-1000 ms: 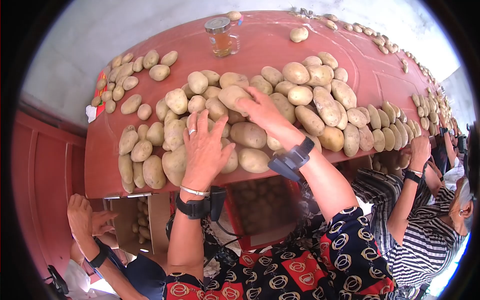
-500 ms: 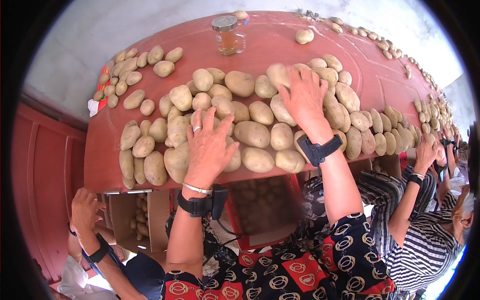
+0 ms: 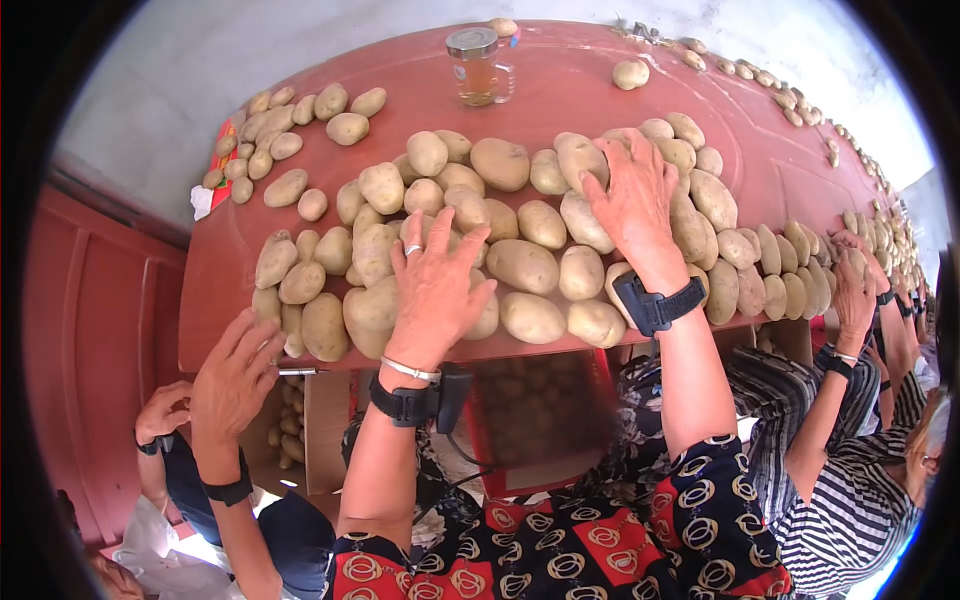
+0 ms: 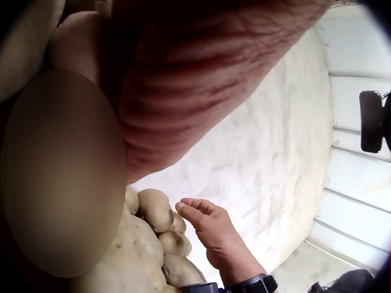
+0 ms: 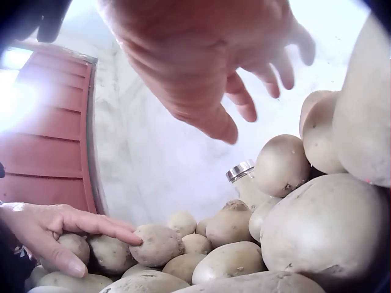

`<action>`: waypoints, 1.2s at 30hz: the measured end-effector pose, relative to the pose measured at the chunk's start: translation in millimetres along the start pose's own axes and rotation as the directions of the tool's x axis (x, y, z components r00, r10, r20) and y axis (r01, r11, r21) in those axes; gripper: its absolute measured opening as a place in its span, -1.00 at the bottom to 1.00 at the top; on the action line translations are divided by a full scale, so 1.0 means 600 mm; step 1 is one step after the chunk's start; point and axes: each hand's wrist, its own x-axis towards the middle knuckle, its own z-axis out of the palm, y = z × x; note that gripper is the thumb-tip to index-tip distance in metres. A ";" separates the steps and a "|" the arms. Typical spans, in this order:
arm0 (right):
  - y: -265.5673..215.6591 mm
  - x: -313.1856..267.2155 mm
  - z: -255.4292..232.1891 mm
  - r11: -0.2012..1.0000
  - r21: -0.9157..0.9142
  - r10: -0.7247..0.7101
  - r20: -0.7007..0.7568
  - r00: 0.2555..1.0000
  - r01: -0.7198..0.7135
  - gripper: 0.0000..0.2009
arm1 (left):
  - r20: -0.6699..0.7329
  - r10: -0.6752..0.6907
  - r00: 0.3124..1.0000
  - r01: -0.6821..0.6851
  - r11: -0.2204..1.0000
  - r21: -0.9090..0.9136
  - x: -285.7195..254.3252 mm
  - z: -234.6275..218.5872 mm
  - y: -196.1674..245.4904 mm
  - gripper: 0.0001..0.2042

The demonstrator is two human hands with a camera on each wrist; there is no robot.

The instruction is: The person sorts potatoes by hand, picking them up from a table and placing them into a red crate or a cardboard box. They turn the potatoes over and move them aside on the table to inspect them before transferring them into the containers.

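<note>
Many potatoes [image 3: 524, 266] lie heaped along the front of a red table [image 3: 560, 90]. My left hand [image 3: 436, 290], with a ring and a bangle, rests palm down over the heap, fingers spread; in the right wrist view the left hand [image 5: 67, 235] touches potatoes with its fingertips. Over the right part of the heap is my right hand [image 3: 640, 205], beside a potato [image 3: 580, 160]. The right wrist view shows the right hand [image 5: 208, 67] raised above the potatoes, fingers apart and nothing held. Dark skin of the left hand [image 4: 189, 85] fills the upper left wrist view.
A lidded glass mug [image 3: 477, 75] stands behind the heap. Smaller potatoes [image 3: 270, 122] lie at the back left. Another person's hand [image 3: 235, 385] reaches to the table's front left edge. Below are a cardboard box [image 3: 328, 430] and a red crate [image 3: 484, 420]. Someone in stripes sits at the right.
My right hand has moved right from the heap's middle with a potato and let it go at the back. My left hand has stayed over the heap. A neighbour's hand has risen at the left.
</note>
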 end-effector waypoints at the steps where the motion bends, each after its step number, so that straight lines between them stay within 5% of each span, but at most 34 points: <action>1: -0.004 0.003 -0.005 1.000 0.000 -0.001 0.000 1.000 0.001 -0.62 | 0.003 -0.006 1.000 0.005 0.999 0.035 0.000 0.000 -0.002 -0.40; 3: -0.018 0.007 -0.011 0.775 0.630 -0.036 -0.021 0.999 0.041 -0.59 | 0.018 -0.015 1.000 0.015 1.000 0.017 0.004 -0.004 -0.003 -0.42; 4: -0.027 0.002 -0.008 0.776 0.629 -0.033 -0.021 0.999 0.039 -0.59 | 0.035 -0.021 0.999 0.021 1.000 -0.003 0.006 -0.007 -0.001 -0.45; 6: -0.045 -0.014 0.002 0.604 0.793 -0.156 0.215 0.964 -0.079 -0.53 | 0.044 0.016 0.999 -0.015 1.000 -0.014 0.010 -0.012 0.008 -0.47; 8: -0.058 -0.019 0.009 0.423 0.849 -0.242 0.443 0.863 -0.317 -0.48 | 0.053 0.056 0.997 -0.055 0.998 -0.025 0.012 -0.013 0.015 -0.49; 11: -0.068 -0.015 0.013 0.579 0.764 -0.305 0.526 0.794 -0.284 -0.44 | 0.124 0.259 0.958 -0.247 0.963 -0.107 0.013 -0.013 0.030 -0.59; 14: -0.060 -0.010 0.004 0.642 0.723 -0.321 0.554 0.768 -0.254 -0.44 | 0.059 0.300 0.952 -0.280 0.933 -0.225 0.010 -0.002 0.026 -0.63; 18: -0.061 -0.007 -0.004 0.701 0.674 -0.292 0.570 0.768 -0.234 -0.44 | -0.184 0.165 0.969 -0.220 0.916 -0.337 0.010 -0.005 0.021 -0.68; 20: -0.069 -0.022 0.017 0.687 0.703 -0.319 0.517 0.794 -0.182 -0.47 | -0.160 0.100 0.982 -0.148 0.934 -0.325 0.009 -0.004 0.015 -0.62; 22: -0.074 -0.030 0.033 0.669 0.733 -0.351 0.457 0.817 -0.124 -0.49 | -0.179 0.085 0.980 -0.089 0.996 -0.016 0.002 0.001 0.009 -0.50; 25: -0.078 -0.026 0.036 0.693 0.716 -0.412 0.483 0.773 -0.078 -0.53 | -0.042 0.070 0.997 -0.069 0.997 0.023 0.008 -0.004 0.013 -0.46; 28: -0.071 -0.014 0.028 0.638 0.767 -0.459 0.454 0.763 -0.073 -0.49 | -0.030 0.072 0.997 -0.072 0.997 0.002 0.010 -0.003 0.017 -0.49; 30: -0.076 -0.007 0.031 0.322 0.819 -0.460 0.573 0.678 -0.474 -0.47 | -0.057 0.079 0.995 -0.079 0.997 -0.008 0.011 -0.003 0.015 -0.50; 32: -0.081 -0.007 0.018 0.308 0.836 -0.405 0.547 0.732 -0.454 -0.47 | -0.037 -0.014 0.999 0.006 0.977 -0.215 0.013 -0.005 0.011 -0.50; 34: -0.085 -0.013 0.011 0.297 0.850 -0.342 0.520 0.783 -0.434 -0.47 | -0.088 0.044 0.995 -0.060 0.981 -0.187 0.012 -0.006 0.008 -0.55; 36: -0.092 -0.021 0.014 0.632 0.717 -0.284 0.566 0.774 -0.293 -0.46 | -0.136 0.102 0.985 -0.123 0.980 -0.158 0.011 -0.006 0.004 -0.60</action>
